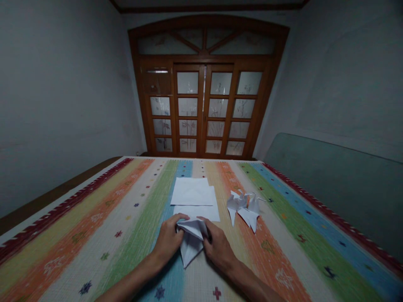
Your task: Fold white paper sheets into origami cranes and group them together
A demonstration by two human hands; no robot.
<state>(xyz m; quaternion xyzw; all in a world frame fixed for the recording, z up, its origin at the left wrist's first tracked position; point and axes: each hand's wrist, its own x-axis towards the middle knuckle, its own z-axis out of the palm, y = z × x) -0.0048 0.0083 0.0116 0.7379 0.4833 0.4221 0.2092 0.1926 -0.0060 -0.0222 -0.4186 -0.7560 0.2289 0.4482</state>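
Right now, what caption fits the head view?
Left hand and right hand hold folded paper beside white sheets and origami cranes.

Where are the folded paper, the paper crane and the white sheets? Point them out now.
folded paper (189, 250), head view, on its lower tip
paper crane (235, 203), head view, on its body
white sheets (192, 192), head view, on the top sheet

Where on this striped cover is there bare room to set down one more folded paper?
The striped cover has wide room left of the left hand and the white paper sheets, and right of the paper cranes. It is crowded around the folded paper and the right hand. The gap between sheets and cranes is narrow.
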